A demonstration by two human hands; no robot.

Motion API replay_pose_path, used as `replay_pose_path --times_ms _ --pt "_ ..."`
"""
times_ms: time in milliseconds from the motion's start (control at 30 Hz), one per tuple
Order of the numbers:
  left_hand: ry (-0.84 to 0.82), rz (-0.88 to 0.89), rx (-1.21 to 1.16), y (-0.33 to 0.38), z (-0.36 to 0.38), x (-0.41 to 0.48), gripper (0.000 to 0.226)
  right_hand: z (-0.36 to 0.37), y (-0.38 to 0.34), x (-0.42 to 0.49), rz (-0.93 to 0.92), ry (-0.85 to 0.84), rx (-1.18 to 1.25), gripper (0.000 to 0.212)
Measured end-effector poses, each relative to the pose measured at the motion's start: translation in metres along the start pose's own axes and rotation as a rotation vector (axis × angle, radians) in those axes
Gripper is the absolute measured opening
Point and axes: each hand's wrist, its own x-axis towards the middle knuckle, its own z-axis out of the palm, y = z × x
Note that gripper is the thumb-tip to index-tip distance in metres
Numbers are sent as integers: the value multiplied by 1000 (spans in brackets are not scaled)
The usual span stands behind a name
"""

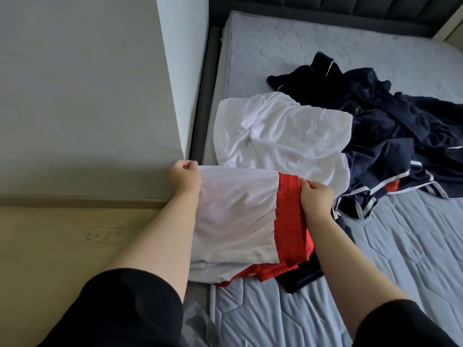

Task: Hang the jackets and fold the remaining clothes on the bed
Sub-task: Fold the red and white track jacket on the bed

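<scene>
A white garment with a red ribbed band (pixel 238 216) is stretched out over the near left part of the bed. My left hand (pixel 185 177) grips its white top corner. My right hand (pixel 316 196) grips the red band at the other end. Behind it a second white garment (pixel 280 134) lies spread flat on the mattress. A heap of dark navy clothes with white and red trim (pixel 390 126) sprawls to the right of it. A dark piece (pixel 300 278) sticks out under the held garment's lower edge.
The bare quilted grey mattress (pixel 388 266) fills the right and near side. A dark padded headboard (pixel 350 11) runs along the far end. A grey wall corner (pixel 170 71) and a pale wood surface (pixel 75 241) stand close on the left.
</scene>
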Motion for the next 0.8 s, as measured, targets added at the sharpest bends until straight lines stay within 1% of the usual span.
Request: replay_pose_path --times_ms 33,67,100,133,167,200,233,267,300,333,367,400,433,467,533,600,667,700,733,800 --pt "7 87 152 0 -1 -1 19 0 -3 -2 -19 20 -41 30" --pt "27 213 315 0 -2 -3 25 -1 -7 -5 -44 44 -86 21" --pt "46 376 448 0 -3 -8 29 -3 -12 -6 -88 82 -109 18" --pt "39 548 524 1 -3 -14 31 -5 -18 -9 -165 135 -110 23" --pt "-23 694 581 0 -1 -21 32 -7 -25 -14 -281 179 -97 28" --pt "-120 811 661 -2 2 -27 35 -6 -31 -22 -427 203 -94 32" --pt "-230 871 782 -8 6 -36 40 -4 -34 -31 -580 180 -125 35" --pt "-327 863 911 -17 10 -44 45 1 -31 -37 -722 109 -238 39" --pt "-392 816 1006 -28 12 -48 49 6 -23 -44 -819 1 -426 45" --pt "-429 772 1069 -37 11 -50 52 11 -9 -49 -852 -114 -638 50" --pt "-453 762 1113 -46 10 -50 54 15 7 -51 -832 -221 -811 53" --pt "-463 784 1146 -52 7 -50 55 18 24 -50 -790 -286 -899 56" --pt "-466 800 1168 -56 4 -49 56 20 38 -48 -759 -310 -916 57" --pt "-448 778 1166 -57 2 -48 58 21 46 -46 -751 -309 -898 58" --pt "-352 604 1074 -55 -3 -48 67 25 49 -43 -765 -282 -880 59" --pt "-266 370 867 -53 -7 -51 82 28 48 -41 -762 -277 -876 59" --pt "-290 97 576 -52 -15 -50 93 29 50 -40 -755 -279 -872 59" --pt "-325 -17 505 -54 -21 -48 92 29 51 -41 -753 -280 -875 60" --pt "-366 -102 505 -55 -28 -46 90 29 51 -41 -753 -278 -875 59" --pt "-439 -208 524 -58 -43 -42 89 28 51 -41 -751 -267 -866 59"
